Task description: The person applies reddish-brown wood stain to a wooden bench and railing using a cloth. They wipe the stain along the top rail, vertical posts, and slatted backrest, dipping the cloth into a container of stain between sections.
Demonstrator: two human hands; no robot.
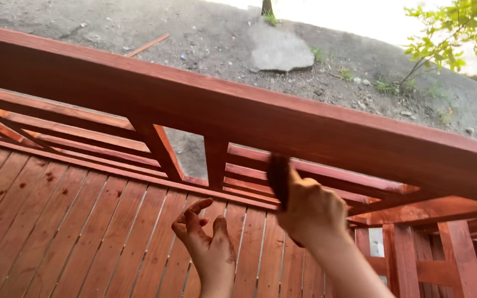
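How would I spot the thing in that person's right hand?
Find the long red-stained railing above the plank deck. Just under its top rail, the right hand grips a dark, stain-soaked brush or pad. It is near-black, unlike the red wood around it.

Red-brown railing (282, 124); deck (84, 221) same, dark-spotted.

No packages, labels, signs or screens appear anywhere in the frame.
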